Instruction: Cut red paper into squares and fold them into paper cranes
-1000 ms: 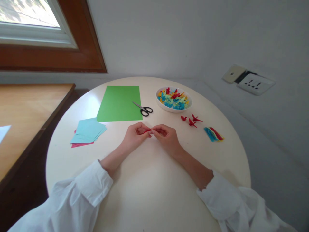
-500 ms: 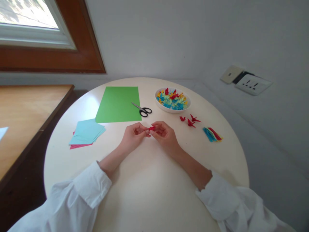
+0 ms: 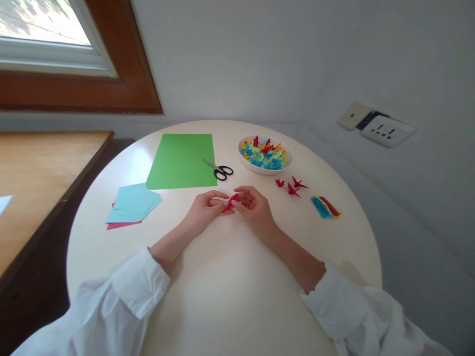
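A small piece of folded red paper (image 3: 230, 203) is pinched between my two hands above the middle of the white table. My left hand (image 3: 206, 209) grips its left end between thumb and fingers. On the other side, the thumb and fingers of my right hand (image 3: 254, 205) close on its right end. My fingertips cover part of its folds. Three red paper cranes (image 3: 292, 190) lie on the table to the right of my right hand. Beyond my hands rest black-handled scissors (image 3: 219, 170), their blades over a green sheet (image 3: 181, 160).
A white bowl (image 3: 265, 171) of colourful paper cranes stands at the back. Light blue squares (image 3: 131, 202) lie at left over pink paper (image 3: 124, 225). Folded coloured paper strips (image 3: 325, 207) lie at right on the round table (image 3: 237, 296). A wall socket (image 3: 387, 130) is beyond.
The red paper has been turned between my fingers and now shows more of itself, slanting from lower left to upper right. Both hands stay in nearly the same place.
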`<state>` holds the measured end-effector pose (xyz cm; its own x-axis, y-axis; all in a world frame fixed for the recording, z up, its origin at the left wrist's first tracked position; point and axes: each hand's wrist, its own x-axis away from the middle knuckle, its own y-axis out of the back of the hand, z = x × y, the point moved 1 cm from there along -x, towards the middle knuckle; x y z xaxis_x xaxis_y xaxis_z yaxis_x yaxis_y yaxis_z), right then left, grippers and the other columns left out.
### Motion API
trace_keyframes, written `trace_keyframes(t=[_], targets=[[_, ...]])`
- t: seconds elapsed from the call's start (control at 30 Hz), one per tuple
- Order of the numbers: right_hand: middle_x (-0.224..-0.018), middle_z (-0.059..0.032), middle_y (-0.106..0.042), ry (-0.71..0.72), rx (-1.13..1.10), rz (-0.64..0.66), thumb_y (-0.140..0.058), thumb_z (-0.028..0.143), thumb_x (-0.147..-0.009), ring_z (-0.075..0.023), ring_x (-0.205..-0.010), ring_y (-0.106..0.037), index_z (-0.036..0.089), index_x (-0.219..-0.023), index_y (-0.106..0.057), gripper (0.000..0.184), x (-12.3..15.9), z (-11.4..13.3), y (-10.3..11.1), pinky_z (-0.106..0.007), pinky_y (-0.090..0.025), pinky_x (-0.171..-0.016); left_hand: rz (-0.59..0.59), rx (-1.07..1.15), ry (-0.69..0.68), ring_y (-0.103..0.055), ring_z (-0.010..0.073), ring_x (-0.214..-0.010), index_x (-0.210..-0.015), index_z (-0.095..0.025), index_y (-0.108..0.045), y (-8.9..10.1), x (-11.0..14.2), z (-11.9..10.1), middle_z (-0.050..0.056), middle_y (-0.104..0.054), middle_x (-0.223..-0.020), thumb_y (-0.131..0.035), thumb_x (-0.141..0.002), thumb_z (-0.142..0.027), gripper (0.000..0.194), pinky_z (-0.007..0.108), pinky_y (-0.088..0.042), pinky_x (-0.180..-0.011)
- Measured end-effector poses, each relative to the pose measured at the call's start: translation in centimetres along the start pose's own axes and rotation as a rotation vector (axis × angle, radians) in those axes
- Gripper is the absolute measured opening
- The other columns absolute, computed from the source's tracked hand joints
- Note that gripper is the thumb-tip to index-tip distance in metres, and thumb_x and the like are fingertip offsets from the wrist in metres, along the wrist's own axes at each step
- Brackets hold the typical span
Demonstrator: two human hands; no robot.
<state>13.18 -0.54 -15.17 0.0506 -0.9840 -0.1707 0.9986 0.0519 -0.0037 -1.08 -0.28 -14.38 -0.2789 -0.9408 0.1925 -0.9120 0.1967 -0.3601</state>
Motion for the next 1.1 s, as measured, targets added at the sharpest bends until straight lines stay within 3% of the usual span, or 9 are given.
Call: trace_keyframes(t=[0.33,0.83,1.1], targets=[[-0.080,-0.0027,-0.068,-0.017,-0.003,0.013,-0.068,0.027,-0.064,-0.0147,-0.075,-0.064,0.019,-0.095,-0.056,0.034,-0.12,-0.10,-0.13,-0.027,-0.049,-0.065,-0.069,0.047,-0.049,-0.066,0.0129,-0.062,-0.071,-0.012,-0.060,-0.23,0.13,0.00,0.000,-0.067,-0.056,-0.080,-0.051,-0.033,0.035,0.032,-0.051,-0.082],[-0.065,0.0031,-0.060,-0.020,-0.010,0.013,-0.068,0.025,-0.061,-0.0123,-0.059,-0.059,0.020,-0.091,-0.053,0.033,0.05,-0.07,-0.13,-0.026,-0.049,-0.058,-0.043,-0.207,-0.137,-0.063,0.0129,-0.057,-0.067,-0.014,-0.059,-0.24,0.22,0.27,0.002,-0.069,-0.060,-0.074,-0.059,-0.040,0.031,0.022,-0.044,-0.056],[-0.065,0.0032,-0.061,-0.027,0.005,-0.003,-0.067,0.025,-0.061,-0.0119,-0.058,-0.059,0.021,-0.089,-0.053,0.032,-0.09,-0.20,-0.28,-0.025,-0.047,-0.056,-0.040,-0.250,-0.189,-0.064,0.0151,-0.059,-0.067,-0.015,-0.058,-0.20,0.10,0.14,0.003,-0.069,-0.060,-0.075,-0.059,-0.039,0.030,0.025,-0.046,-0.059]])
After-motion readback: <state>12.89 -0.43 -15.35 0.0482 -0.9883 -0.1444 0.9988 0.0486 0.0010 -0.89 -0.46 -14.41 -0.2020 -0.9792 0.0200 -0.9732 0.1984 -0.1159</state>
